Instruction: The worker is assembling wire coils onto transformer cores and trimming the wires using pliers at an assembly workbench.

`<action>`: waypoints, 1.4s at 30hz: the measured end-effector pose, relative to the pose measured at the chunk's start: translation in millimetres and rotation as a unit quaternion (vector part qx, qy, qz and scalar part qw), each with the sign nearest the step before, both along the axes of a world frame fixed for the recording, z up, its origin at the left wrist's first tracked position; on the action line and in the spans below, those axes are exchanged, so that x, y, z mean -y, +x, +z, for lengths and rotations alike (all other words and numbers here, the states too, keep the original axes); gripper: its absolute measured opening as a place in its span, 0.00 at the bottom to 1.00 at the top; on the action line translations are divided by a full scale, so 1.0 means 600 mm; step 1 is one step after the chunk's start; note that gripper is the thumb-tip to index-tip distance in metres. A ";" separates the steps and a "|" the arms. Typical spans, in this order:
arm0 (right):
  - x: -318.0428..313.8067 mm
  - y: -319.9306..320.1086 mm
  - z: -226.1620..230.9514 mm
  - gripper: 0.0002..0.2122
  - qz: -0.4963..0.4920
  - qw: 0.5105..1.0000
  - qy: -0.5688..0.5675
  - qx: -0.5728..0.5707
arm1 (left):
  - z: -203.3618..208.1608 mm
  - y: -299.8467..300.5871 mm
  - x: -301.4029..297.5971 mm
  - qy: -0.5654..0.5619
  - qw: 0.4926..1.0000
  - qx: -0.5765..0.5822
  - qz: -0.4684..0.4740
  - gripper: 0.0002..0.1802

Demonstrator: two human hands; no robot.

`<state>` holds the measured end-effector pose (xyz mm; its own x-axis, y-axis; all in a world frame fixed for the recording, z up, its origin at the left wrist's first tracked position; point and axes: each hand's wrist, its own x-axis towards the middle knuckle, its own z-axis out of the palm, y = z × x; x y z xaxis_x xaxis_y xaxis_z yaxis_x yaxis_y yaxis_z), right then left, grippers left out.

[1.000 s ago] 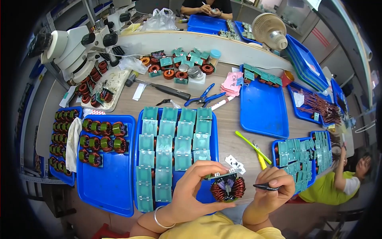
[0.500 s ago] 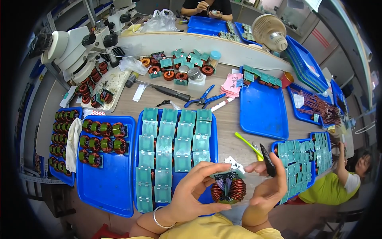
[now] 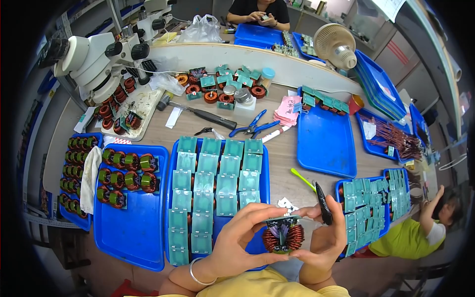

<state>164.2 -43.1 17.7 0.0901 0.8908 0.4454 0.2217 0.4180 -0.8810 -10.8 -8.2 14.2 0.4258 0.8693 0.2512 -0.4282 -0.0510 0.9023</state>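
Note:
My left hand [image 3: 236, 233] is closed round a toroidal choke coil [image 3: 283, 237], wound in copper-red wire with a green circuit board at its top. Dark leads show in the middle of the coil. My right hand [image 3: 320, 237] holds a slim black pointed tool [image 3: 323, 204] along its fingers; what kind it is I cannot make out. The right thumb and a fingertip also touch the right side of the coil and board. Below both hands lies the edge of a blue tray [image 3: 264, 173] with rows of green-boarded coils [image 3: 204, 202].
To the left, a blue tray [image 3: 129, 237] holds several coils. Ahead lie a yellow-green stick [image 3: 303, 179], blue pliers [image 3: 255, 124], a hammer [image 3: 213, 118] and another blue tray [image 3: 326, 148]. A microscope [image 3: 94, 59] stands far left. A person [image 3: 415, 232] sits at right, another [image 3: 260, 12] works opposite.
My right hand has moved in to the coil, its thumb and fingertip now touching it. The black tool has shifted left and turned. My left hand keeps its hold.

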 end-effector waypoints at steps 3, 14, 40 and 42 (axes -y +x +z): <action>0.003 0.000 0.001 0.44 0.011 1.000 -0.002 0.000 | 0.001 -0.001 -0.001 0.013 1.000 0.009 -0.018 0.36; 0.012 -0.002 0.014 0.42 0.042 0.998 0.045 0.026 | -0.001 0.003 0.005 0.028 0.997 0.067 -0.019 0.38; -0.053 0.036 0.101 0.45 0.070 0.973 0.211 -0.062 | 0.111 0.065 -0.002 0.163 0.979 0.017 0.118 0.44; -0.047 0.058 0.108 0.45 0.049 0.967 0.242 -0.071 | 0.129 0.089 -0.006 0.197 0.975 0.011 0.103 0.45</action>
